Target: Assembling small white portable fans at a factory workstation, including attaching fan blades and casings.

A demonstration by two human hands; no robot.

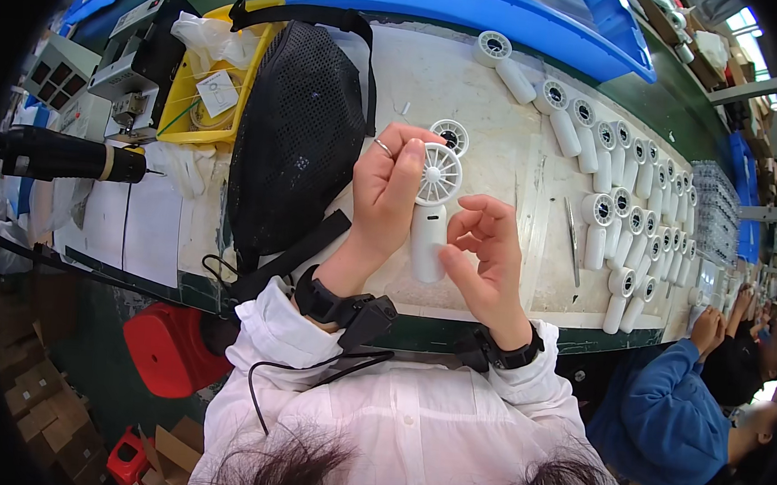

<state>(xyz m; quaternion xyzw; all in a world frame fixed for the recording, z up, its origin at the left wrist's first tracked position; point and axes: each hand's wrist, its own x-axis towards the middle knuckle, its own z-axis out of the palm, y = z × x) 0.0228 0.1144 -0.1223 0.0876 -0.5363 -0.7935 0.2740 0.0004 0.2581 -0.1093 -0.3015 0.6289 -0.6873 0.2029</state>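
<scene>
My left hand (385,188) pinches the head of a white handheld fan (430,236) between thumb and fingers. The fan's round spoked grille faces up, and its handle, with a small dark slot, points toward me. At the handle's right side is my right hand (493,259), its fingers loosely bent and apart. Its thumb tip lies at the handle's edge; whether it touches I cannot tell. Just beyond the held fan, a second fan head (451,135) shows on the table, partly covered by my left hand and the first fan.
Several white fans (608,136) lie in rows on the right of the worktable (510,174), beside a slim metal tool (572,242). A black mesh bag (299,128), yellow basket (175,101) and black electric screwdriver (79,158) are left. A blue bin (477,5) stands behind; co-workers sit right.
</scene>
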